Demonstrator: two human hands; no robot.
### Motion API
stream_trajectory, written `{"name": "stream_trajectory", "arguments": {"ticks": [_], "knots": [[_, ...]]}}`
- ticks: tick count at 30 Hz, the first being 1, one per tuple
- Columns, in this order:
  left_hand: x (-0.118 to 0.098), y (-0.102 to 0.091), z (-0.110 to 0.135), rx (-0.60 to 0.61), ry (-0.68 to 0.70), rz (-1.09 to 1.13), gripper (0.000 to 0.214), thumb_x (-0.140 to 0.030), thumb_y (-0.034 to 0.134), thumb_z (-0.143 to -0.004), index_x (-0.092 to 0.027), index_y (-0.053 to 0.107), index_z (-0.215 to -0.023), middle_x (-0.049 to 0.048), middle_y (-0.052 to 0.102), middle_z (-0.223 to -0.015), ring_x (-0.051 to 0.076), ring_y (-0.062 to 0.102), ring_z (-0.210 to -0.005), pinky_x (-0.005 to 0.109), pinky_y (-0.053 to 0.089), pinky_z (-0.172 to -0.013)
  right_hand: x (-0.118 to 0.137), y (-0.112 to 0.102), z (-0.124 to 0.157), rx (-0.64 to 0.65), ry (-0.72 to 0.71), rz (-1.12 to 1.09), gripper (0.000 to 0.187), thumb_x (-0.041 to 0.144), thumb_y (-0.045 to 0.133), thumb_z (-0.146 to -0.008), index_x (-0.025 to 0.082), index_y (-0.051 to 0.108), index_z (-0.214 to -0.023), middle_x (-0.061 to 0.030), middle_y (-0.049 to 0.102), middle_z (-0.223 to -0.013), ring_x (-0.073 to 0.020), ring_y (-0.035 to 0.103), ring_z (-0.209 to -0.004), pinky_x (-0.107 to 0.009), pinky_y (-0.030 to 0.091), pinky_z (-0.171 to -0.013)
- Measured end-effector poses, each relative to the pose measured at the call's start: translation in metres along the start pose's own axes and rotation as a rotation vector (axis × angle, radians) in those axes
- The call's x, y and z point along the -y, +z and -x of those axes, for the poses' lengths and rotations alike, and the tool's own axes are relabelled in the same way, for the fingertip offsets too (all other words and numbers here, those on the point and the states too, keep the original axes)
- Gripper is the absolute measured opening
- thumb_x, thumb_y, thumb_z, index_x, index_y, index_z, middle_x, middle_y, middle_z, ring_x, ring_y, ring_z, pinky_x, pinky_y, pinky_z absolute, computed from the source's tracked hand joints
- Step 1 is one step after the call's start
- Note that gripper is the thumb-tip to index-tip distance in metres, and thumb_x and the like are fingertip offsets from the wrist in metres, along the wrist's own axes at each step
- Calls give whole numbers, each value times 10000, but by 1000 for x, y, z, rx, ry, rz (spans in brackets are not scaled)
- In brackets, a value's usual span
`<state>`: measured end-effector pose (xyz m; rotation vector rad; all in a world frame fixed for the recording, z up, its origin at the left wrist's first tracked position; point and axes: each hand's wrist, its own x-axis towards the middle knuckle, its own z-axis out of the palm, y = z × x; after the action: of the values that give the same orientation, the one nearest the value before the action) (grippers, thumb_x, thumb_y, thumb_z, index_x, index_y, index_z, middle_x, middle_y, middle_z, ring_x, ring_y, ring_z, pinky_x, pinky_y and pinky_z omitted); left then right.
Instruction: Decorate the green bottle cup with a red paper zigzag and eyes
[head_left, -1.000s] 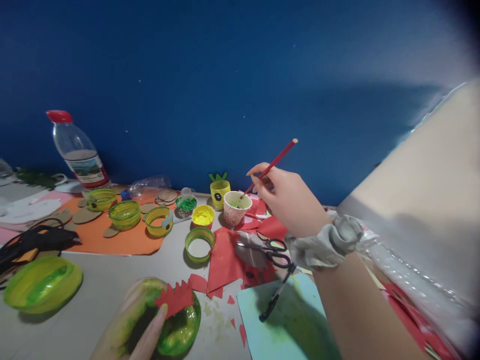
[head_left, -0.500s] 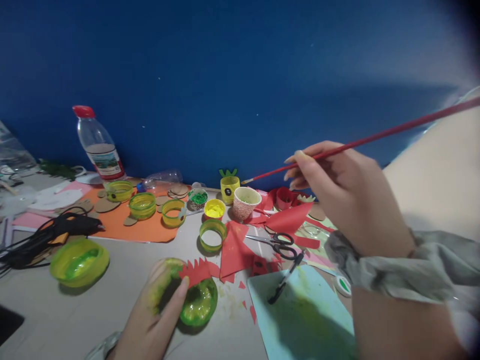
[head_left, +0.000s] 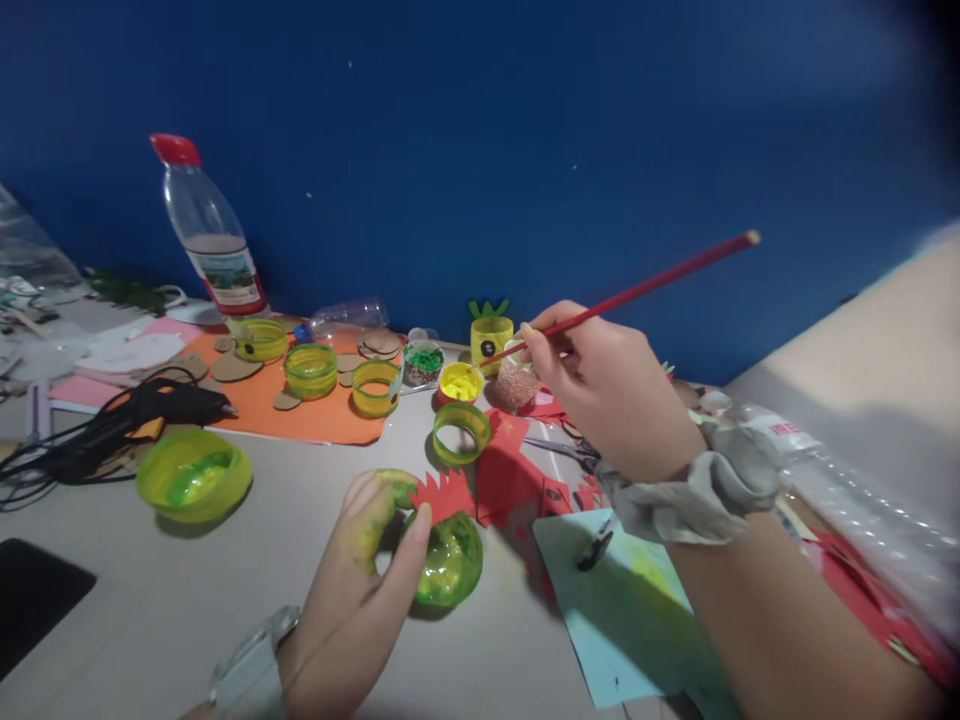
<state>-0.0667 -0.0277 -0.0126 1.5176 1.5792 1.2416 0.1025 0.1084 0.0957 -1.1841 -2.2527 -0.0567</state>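
Observation:
Between thumb and fingers, my left hand (head_left: pixel 360 570) pinches a red paper piece (head_left: pixel 442 497) with a jagged, toothed edge. Right under that piece sits a green-painted bottle bottom (head_left: pixel 454 570); whether they touch is unclear. Green and yellow paint stains my left fingers. My right hand (head_left: pixel 607 375) grips a thin red paintbrush (head_left: pixel 660 280), its tip by the right rim of a small cup of yellow paint (head_left: pixel 460 382). Partly behind my right fingers stands a patterned paper cup (head_left: pixel 516 385). A yellow ring with green leaves (head_left: pixel 491 343) is just behind the brush tip.
Green-yellow plastic rings (head_left: pixel 311 370) and cardboard discs lie on orange paper (head_left: pixel 330 425). A green bowl-like piece (head_left: pixel 193 475), a glue gun (head_left: pixel 180 402) and a red-capped bottle (head_left: pixel 214 240) are leftward. Scissors (head_left: pixel 562 450), red scraps and a light blue sheet (head_left: pixel 600 620) lie rightward.
My right hand has moved left and the brush tip has come to the yellow paint cup. The view has shifted somewhat. My left hand keeps hold of the red paper.

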Motion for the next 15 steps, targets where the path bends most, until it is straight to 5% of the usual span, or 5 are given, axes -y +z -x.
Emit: {"name": "stream_trajectory", "arguments": {"ticks": [15], "knots": [[1,3,-3,29,120,72,116,-165,441,-962,-204,491,-865,-5,533,-898,149,503,-865,298,394,-807,-5,13,-1,-20,-56,90,108,203,524,-915,200,537,-808,0,589,-633,-139,549,-513,-270,363,-529]]}}
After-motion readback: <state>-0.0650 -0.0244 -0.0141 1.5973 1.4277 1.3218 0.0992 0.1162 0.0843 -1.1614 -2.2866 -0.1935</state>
